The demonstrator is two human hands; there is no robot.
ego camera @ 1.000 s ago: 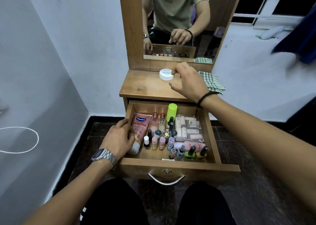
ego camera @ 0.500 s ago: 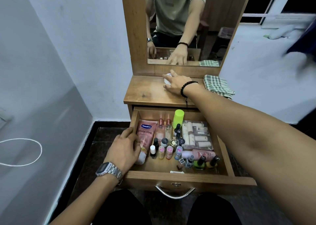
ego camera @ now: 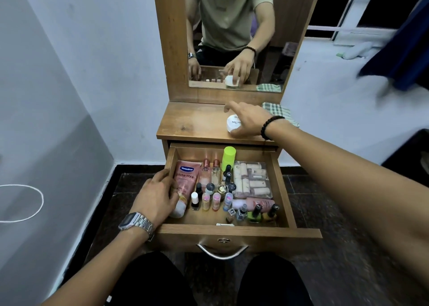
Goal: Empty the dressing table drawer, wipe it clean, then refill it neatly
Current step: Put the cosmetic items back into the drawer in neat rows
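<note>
At the left wall of the open drawer (ego camera: 284,189), the left hand (ego camera: 155,200) lies over the lower half of the pink lotion tube (ego camera: 185,182), fingers curled loosely against it and the thumb on the rim; whether it has a firm hold cannot be told. The tube lies flat along the left wall, cap toward the front. Risk: a quick lift would sweep the tube's cap end sideways into the small upright bottles (ego camera: 210,200) standing just beside it mid-drawer, and these look narrow and easily toppled.

Further right, two slim perfume bottles (ego camera: 211,173) lie toward the back edge, with a green-capped bottle (ego camera: 228,158) against the back wall. A clear box of hair rollers (ego camera: 251,180) fills the back right corner, and nail polish bottles (ego camera: 256,212) crowd the front right corner. The drawer is nearly full, so emptying has barely begun. Glass packed this tightly may knock or tip when a neighbour is withdrawn.

On the dressing table top (ego camera: 197,122), toward its right edge, the right hand (ego camera: 249,121) is spread over the white jar (ego camera: 233,123), index finger lifted and straight, thumb at the jar's near side; it touches the jar but does not appear to clamp it. The jar sits near the front edge, directly above the drawer; a nudge from the hand or forearm could drop it onto the bottles below. A checked cloth (ego camera: 278,111) lies at the right edge, partly overhanging, and could slide off.
</note>
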